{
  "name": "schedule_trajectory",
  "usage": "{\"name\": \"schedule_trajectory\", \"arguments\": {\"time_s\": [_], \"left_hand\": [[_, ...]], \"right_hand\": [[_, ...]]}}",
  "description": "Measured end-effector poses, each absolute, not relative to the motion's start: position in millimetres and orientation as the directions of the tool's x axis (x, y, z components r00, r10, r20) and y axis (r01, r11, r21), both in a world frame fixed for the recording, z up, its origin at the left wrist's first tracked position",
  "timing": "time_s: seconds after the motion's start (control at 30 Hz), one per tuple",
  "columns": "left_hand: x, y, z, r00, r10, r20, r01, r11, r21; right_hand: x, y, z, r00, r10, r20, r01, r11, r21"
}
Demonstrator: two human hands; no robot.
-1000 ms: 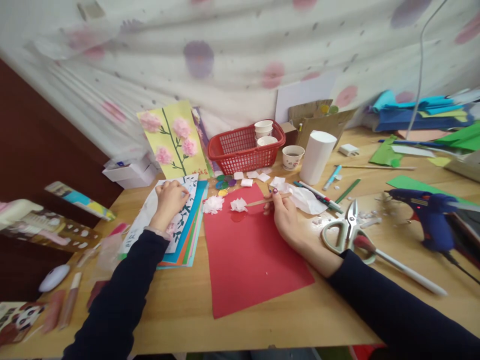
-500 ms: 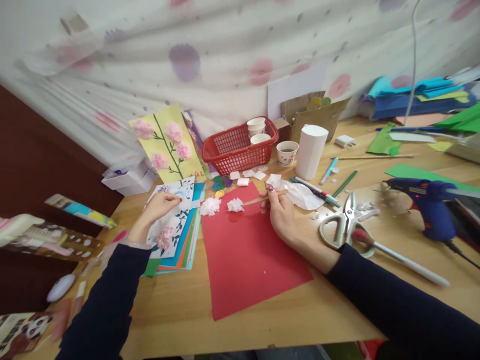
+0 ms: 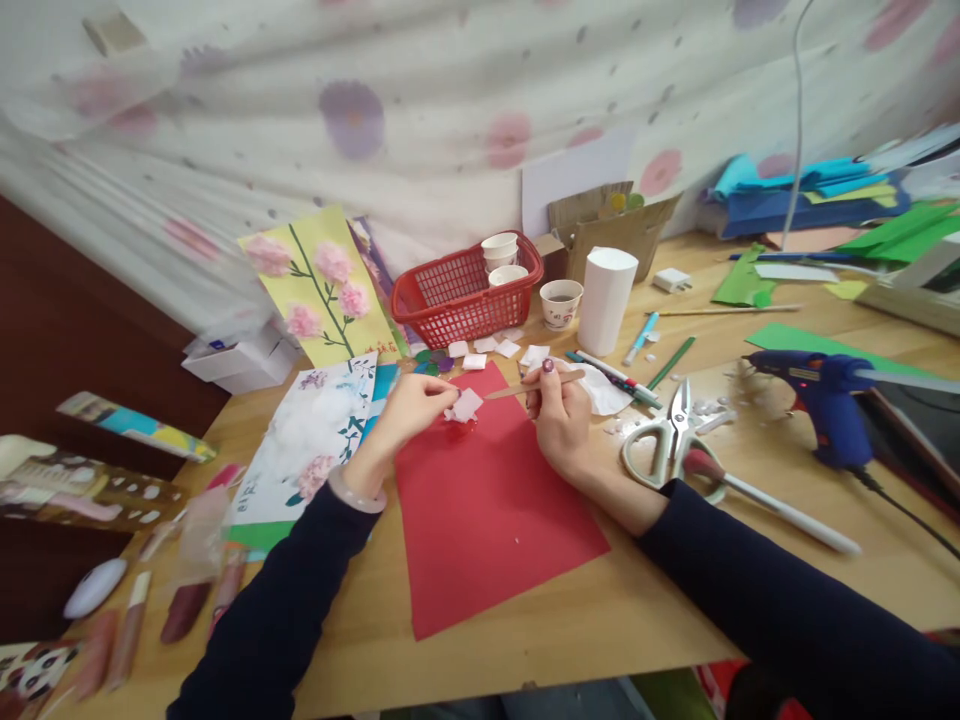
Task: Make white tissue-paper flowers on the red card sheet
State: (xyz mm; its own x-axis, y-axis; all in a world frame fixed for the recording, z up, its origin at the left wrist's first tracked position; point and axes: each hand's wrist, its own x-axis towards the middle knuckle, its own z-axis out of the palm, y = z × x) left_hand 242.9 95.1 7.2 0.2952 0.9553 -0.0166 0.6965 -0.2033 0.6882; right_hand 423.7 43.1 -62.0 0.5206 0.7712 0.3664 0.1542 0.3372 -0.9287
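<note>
In the head view, a small, thin white paper square [image 3: 466, 404] sits over the far end of the large red rectangular paper sheet [image 3: 495, 510], pinched between the left hand's [image 3: 411, 408] thumb and forefinger. It looks feather-light, soft and easily torn or creased, so a gentle pinch at one edge seems best. The right hand [image 3: 561, 415], apart from the left, grips a slim, flat wooden stick [image 3: 517, 388], probably light and stiff, best held towards the end away from its tip. That tip points left over the sheet, just beside the square. The left forearm slants in from the sheet's left, palm downward; the right forearm reaches in from its right, fingers curled.
</note>
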Motion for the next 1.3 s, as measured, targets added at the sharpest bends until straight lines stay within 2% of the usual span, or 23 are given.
{"name": "schedule_trajectory", "arguments": {"time_s": [0.2, 0.5, 0.77, 0.83, 0.87, 0.97, 1.03, 1.13, 1.3], "left_hand": [[263.2, 103.9, -21.6, 0.312, 0.95, -0.025, 0.715, -0.217, 0.664], [264.2, 109.4, -25.3, 0.316, 0.949, 0.0, 0.755, -0.251, 0.606], [254.0, 103.5, -20.7, 0.328, 0.941, 0.078, 0.739, -0.307, 0.599], [237.6, 87.2, -21.1, 0.333, 0.93, 0.156, 0.762, -0.362, 0.537], [227.5, 76.7, -22.8, 0.339, 0.922, 0.188, 0.8, -0.388, 0.459], [198.7, 44.8, -32.4, 0.35, 0.93, 0.113, 0.909, -0.366, 0.201], [187.3, 30.1, -39.5, 0.37, 0.929, 0.026, 0.925, -0.371, 0.085], [184.2, 22.2, -44.3, 0.403, 0.915, -0.028, 0.915, -0.403, 0.003], [189.3, 24.8, -39.3, 0.432, 0.901, -0.037, 0.901, -0.433, -0.024]], "right_hand": [[424.3, 45.2, -60.5, 0.394, 0.806, 0.442, 0.319, 0.332, -0.888], [424.3, 41.9, -55.6, 0.416, 0.766, 0.49, 0.389, 0.337, -0.857], [422.0, 49.6, -66.1, 0.309, 0.849, 0.429, 0.409, 0.289, -0.866], [421.6, 49.6, -67.9, 0.289, 0.855, 0.431, 0.414, 0.294, -0.862], [421.4, 49.4, -68.4, 0.278, 0.859, 0.429, 0.411, 0.298, -0.862], [420.2, 48.8, -68.6, 0.25, 0.876, 0.412, 0.386, 0.3, -0.872], [419.3, 48.5, -68.2, 0.249, 0.88, 0.403, 0.366, 0.3, -0.881], [418.9, 48.0, -67.2, 0.249, 0.878, 0.41, 0.36, 0.309, -0.88], [419.3, 47.0, -66.2, 0.219, 0.881, 0.419, 0.404, 0.31, -0.861]]}}
